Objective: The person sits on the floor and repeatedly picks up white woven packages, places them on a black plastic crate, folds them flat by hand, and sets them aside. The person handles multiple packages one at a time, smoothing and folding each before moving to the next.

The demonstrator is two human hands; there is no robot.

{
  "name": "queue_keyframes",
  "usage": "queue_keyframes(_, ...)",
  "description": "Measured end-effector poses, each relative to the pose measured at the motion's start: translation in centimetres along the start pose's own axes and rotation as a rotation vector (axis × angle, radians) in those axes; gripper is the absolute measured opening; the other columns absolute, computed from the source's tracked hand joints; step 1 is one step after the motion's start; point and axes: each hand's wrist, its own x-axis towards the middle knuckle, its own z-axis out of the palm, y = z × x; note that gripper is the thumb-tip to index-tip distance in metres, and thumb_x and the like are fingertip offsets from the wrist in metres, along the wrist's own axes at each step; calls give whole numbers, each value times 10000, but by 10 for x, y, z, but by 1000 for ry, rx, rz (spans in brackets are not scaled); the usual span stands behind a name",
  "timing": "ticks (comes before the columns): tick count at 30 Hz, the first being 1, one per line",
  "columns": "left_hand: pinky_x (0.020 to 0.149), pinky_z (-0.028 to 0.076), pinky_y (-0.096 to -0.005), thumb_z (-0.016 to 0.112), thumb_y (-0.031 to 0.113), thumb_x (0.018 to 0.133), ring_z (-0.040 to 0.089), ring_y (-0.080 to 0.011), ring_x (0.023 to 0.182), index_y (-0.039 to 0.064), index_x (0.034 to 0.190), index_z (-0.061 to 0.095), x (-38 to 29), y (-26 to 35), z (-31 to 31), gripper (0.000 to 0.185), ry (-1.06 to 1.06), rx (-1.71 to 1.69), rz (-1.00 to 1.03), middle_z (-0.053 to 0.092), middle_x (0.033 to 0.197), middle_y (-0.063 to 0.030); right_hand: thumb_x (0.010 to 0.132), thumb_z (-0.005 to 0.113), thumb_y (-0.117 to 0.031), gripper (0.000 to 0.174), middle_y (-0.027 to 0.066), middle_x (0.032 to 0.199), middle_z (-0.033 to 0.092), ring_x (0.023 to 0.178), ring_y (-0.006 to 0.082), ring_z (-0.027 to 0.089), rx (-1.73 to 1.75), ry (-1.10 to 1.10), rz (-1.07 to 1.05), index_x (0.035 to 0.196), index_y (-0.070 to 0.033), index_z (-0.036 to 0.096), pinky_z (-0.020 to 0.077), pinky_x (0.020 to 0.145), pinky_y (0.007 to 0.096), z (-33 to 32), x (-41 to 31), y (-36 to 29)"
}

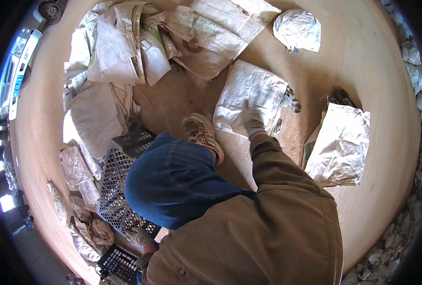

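My right hand (pixel 251 120), in a pale work glove, is blurred over the near part of a white woven sack (pixel 248 94) lying flat on the floor. Whether its fingers pinch the fabric cannot be made out. Grey-gloved fingers or similar dark grey pieces (pixel 292 100) stick out past the sack's right edge; I cannot tell which. Low on the left, my left hand (pixel 139 237), also gloved, has its fingers curled over the near end of a black plastic mesh crate (pixel 116 192). The crate stands beside my bent knee.
Piles of used woven sacks (pixel 114 46) cover the floor ahead and left. Another white sack (pixel 339 146) lies at the right, and a crumpled one (pixel 298 30) farther off. A second black crate (pixel 118 262) is at lower left. A parked vehicle (pixel 16 74) stands beyond.
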Motion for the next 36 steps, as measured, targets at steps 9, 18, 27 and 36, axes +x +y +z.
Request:
queue_keyframes(9,1099,376,-464,417,335,975,495,-395,1301,-16,1450,471,8,-14,13,593,-32,-2,-10,528,1423,-253,846,369,-843,1042,131,1693,-90,1525,472,-92,-674,-886,-254,1633,-248,34,-63,1130,740,50,-21,-15)
queue_keyframes(18,1103,372,-465,419,366,974,486,-399,1310,-2,1468,456,6,4,13,617,-28,3,14,517,1433,-256,731,438,-934,1234,158,1678,-148,1511,477,-158,-635,-949,-295,1628,-223,-25,-85,1122,745,51,-17,-4)
queue_keyframes(27,1108,369,-465,421,396,973,477,-404,1318,12,1486,441,4,6,8,641,-39,-47,58,507,1442,-259,936,622,-499,613,249,1435,481,1353,429,416,-477,134,-12,1429,-146,533,349,1126,520,-95,27,126)
queue_keyframes(36,1112,365,-466,423,427,973,468,-409,1326,26,1503,425,-1,-2,-4,665,-100,-127,57,497,1452,-262,939,606,-498,596,235,1406,489,1359,422,387,-452,-380,831,1407,-135,533,309,1144,521,-150,-23,262)
